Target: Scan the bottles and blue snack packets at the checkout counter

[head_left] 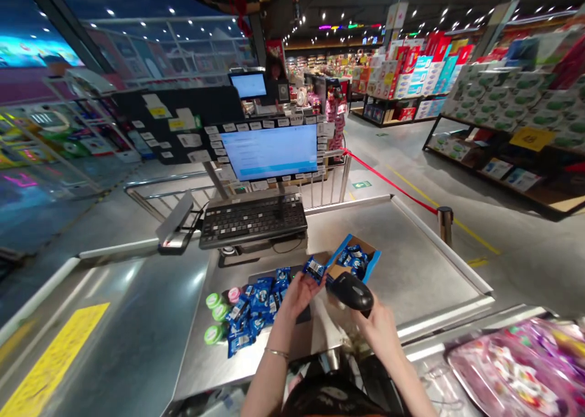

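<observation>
My left hand [301, 292] grips a small blue packet [314, 269], held up over the metal counter with its printed side showing. In my right hand [377, 322] is a black barcode scanner [351, 291], its head tilted toward the packet. Right behind the scanner sits an open blue cardboard box [372, 264] with several more blue packets [354, 257] inside. To the left of my left hand lies a loose pile of similar blue packets [260, 298]. Green-lidded containers [214, 335] and one pink-lidded container [234, 294] stand at the pile's left edge.
A keyboard [254, 220] and a lit monitor [270, 152] stand beyond the counter [425, 264]. A small stand-like device [177, 225] is left of the keyboard. Pink packaged goods [516, 368] lie at lower right. A red belt barrier [393, 182] crosses the aisle; a person [275, 69] is farther back.
</observation>
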### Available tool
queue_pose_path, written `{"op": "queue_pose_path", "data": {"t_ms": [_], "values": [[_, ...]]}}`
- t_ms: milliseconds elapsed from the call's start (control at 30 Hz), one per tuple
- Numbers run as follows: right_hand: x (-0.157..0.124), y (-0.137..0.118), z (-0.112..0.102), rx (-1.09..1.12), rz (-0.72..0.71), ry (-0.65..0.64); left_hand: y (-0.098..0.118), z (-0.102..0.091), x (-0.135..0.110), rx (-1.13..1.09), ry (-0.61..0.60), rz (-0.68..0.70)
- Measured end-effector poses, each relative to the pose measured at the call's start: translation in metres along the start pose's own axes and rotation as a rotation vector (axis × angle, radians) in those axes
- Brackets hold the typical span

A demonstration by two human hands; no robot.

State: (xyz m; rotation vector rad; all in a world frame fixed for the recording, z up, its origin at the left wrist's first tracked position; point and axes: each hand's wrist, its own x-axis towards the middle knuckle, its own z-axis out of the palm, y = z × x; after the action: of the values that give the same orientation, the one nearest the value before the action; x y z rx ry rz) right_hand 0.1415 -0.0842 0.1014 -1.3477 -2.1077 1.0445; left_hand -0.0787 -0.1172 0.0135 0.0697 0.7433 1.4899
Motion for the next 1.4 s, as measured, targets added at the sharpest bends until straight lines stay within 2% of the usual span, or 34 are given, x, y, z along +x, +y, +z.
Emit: {"op": "queue_pose_path", "data": {"t_ms": [300, 567, 733, 800, 900, 967, 1033, 1067, 1167, 1233, 1300, 1400], "values": [[0.001, -0.012, 0.021, -0.062, -0.063, -0.07, 0.0, -0.027, -0.017, -0.1, -0.031, 0.025], [-0.001, -0.014, 0.023, -0.048, -0.084, -0.072, 0.003, -0.023, -0.018, -0.053, 0.044, 0.042], [-0.001, -0.014, 0.022, -0.02, -0.08, -0.036, 0.002, -0.021, -0.018, 0.031, 0.034, 0.042], [0.0, -0.012, 0.022, -0.039, -0.065, -0.024, 0.006, -0.024, -0.018, 0.199, 0.144, 0.12], [0.001, -0.009, 0.023, -0.075, -0.042, -0.016, 0.019, -0.035, -0.023, 0.508, 0.409, 0.326], [0.002, -0.007, 0.023, -0.084, -0.035, -0.022, 0.031, -0.047, -0.03, 0.883, 0.638, 0.446], [0.003, -0.004, 0.024, -0.09, -0.033, -0.025, 0.04, -0.06, -0.04, 1.358, 0.841, 0.468], [0.004, -0.003, 0.025, -0.092, -0.035, -0.025, 0.043, -0.066, -0.044, 1.542, 0.903, 0.449], [0.005, -0.001, 0.025, -0.096, -0.034, -0.033, 0.044, -0.076, -0.05, 1.766, 0.898, 0.346], [0.006, 0.0, 0.024, -0.1, -0.023, -0.03, 0.041, -0.075, -0.048, 1.868, 0.865, 0.323], [0.007, 0.002, 0.021, -0.097, -0.013, -0.013, 0.039, -0.066, -0.042, 1.92, 0.83, 0.354], [0.008, 0.007, 0.012, -0.072, 0.01, 0.034, 0.035, -0.036, -0.024, 1.737, 0.666, 0.498]]}}
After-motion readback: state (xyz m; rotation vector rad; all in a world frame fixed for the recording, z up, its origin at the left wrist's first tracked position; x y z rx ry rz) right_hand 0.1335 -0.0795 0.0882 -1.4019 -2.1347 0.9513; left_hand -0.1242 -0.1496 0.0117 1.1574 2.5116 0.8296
